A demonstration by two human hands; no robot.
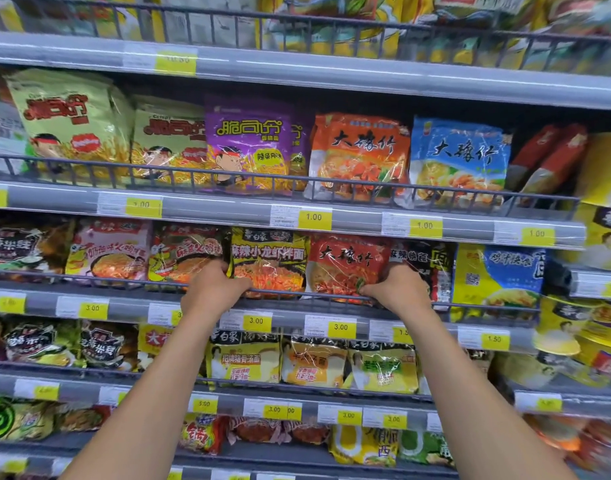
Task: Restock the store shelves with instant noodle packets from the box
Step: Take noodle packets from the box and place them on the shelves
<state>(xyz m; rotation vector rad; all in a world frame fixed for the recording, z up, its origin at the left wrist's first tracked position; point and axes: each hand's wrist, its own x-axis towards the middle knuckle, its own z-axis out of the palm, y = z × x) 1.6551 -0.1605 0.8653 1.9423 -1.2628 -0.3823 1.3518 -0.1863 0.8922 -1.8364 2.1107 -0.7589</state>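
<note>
Both my arms reach up to the third shelf from the top. My left hand (214,289) grips the left edge of a black-and-yellow noodle packet (272,265), with fingers curled behind it and the thumb in front. My right hand (399,289) grips the right edge of a red noodle packet (342,268) that stands next to it. Both packets stand upright behind the shelf's wire front rail (297,295). No box is in view.
Shelves (331,81) above and below are packed with upright noodle packets behind wire rails. Yellow price tags (314,218) line the shelf edges. Purple (248,143), orange (361,154) and blue (459,157) packets stand one shelf up. Yellow tubs (574,334) sit at the right.
</note>
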